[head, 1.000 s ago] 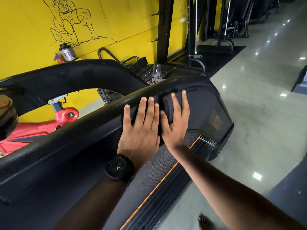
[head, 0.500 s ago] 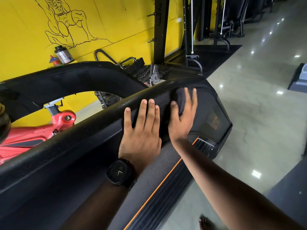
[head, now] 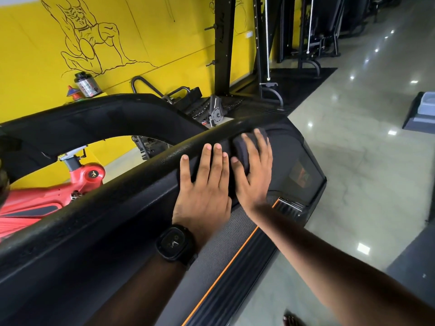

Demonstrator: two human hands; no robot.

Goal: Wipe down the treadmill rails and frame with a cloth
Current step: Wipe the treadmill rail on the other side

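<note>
Dark fabric, the cloth (head: pixel 243 147), is bunched against the near rail (head: pixel 117 187) of the treadmill, close to where that rail meets the front housing (head: pixel 303 165).

**Hand positions**
- The right hand (head: pixel 255 177) lies on top of the cloth with fingers extended and slightly spread, pressing it to the rail. The hand is a little blurred.
- The left hand (head: pixel 204 187), with a watch (head: pixel 175 243) at the wrist, lies flat just beside it, fingers straight and together, on the side panel (head: pixel 94 231) under the rail. Whether the cloth reaches beneath this hand cannot be told, dark against dark.

**Progress**
- The step in hand appears to be wiping the front end of the near rail.
- No visible difference separates wiped from unwiped surface, so the finished share cannot be read.
- The far rail (head: pixel 94 114), the deck edge with its orange stripe (head: pixel 223 269) and the housing probably still need the cloth.
</note>
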